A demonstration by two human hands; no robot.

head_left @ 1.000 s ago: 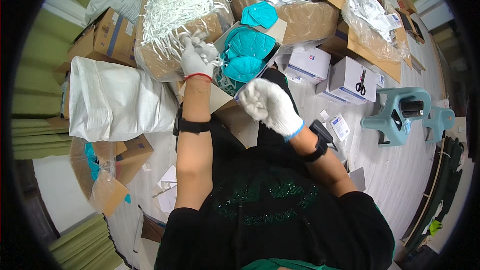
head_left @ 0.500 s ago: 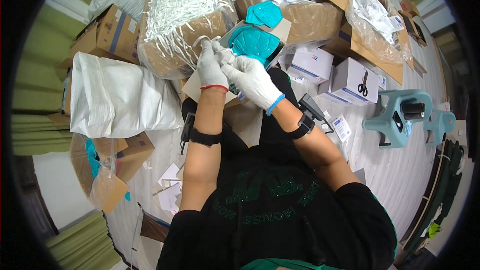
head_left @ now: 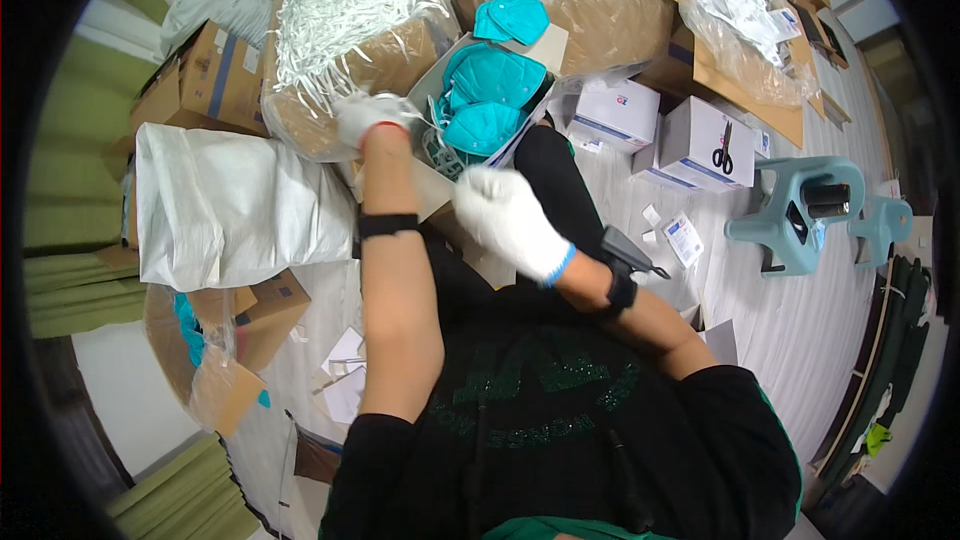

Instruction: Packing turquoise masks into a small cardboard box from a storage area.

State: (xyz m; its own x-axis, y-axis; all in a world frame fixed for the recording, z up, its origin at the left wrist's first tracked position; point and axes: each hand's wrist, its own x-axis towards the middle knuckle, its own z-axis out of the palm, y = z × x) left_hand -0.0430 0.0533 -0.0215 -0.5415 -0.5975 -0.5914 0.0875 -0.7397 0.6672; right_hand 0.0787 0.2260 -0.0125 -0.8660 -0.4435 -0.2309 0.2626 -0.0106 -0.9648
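My left hand [head_left: 368, 118], in a white knit glove with a red cuff, is at the near edge of the carton [head_left: 385, 65] heaped with thin white strips [head_left: 345, 2]. Motion smears its fingers, and whether it grips a strip does not show. My right hand [head_left: 508, 220], gloved in white with a blue cuff, hovers over my lap with curled fingers; their inside is hidden. Between and beyond the hands stands an open white box [head_left: 548, 48] with teal cup-shaped face masks [head_left: 485, 127] in it. Another teal mask [head_left: 512, 18] lies across its far rim.
Small white boxes [head_left: 705, 145] stand to the right, one with black scissors [head_left: 724, 147] on top. A blue-green stool [head_left: 795, 220] is farther right. A large white sack [head_left: 240, 205] leans at the left. Cartons with plastic liners [head_left: 745, 15] line the far side.
My hands were together in front of the mask box and have parted. The left has moved left to the strip carton; the right has come nearer my body. More of the masks shows.
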